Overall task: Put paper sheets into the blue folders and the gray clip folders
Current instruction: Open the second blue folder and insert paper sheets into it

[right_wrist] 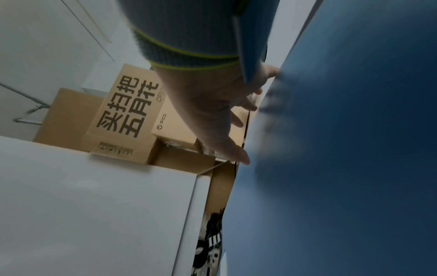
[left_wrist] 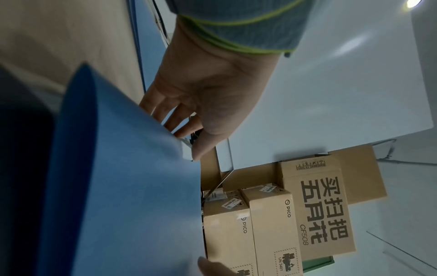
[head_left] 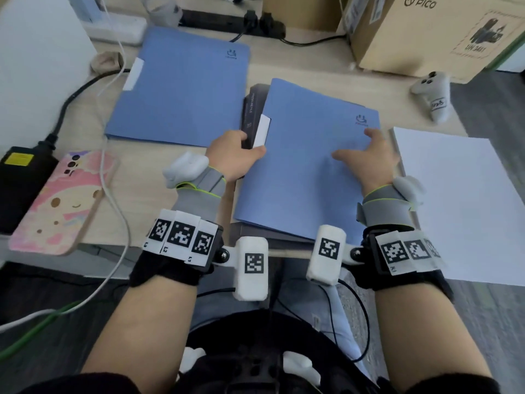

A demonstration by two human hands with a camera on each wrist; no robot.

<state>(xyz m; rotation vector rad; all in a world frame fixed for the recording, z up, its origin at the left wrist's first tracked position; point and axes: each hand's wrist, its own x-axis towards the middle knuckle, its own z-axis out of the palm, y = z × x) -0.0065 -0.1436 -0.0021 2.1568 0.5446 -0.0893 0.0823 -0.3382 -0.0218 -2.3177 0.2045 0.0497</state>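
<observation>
Fingers [head_left: 345, 153] of the right hand [head_left: 369, 159] lie spread and flat on the near blue folder [head_left: 306, 177]; left hand [head_left: 233, 155] pinches its spine edge, thumb on top. That folder sits closed, atop gray folders [head_left: 251, 109] on the tabletop [head_left: 312, 72]. Second blue folder [head_left: 181, 86] lies closed, far left. Paper stack [head_left: 460, 200] just right. Judged step: handling a closed folder. Next: open a cover, then take one sheet. Both forearms reach forward, wrists low.

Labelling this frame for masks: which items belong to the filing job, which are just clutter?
Job: near blue folder, far blue folder, gray folder beneath, paper stack, left hand, right hand.
Clutter: phone, black adapter, game controller, cardboard box.
</observation>
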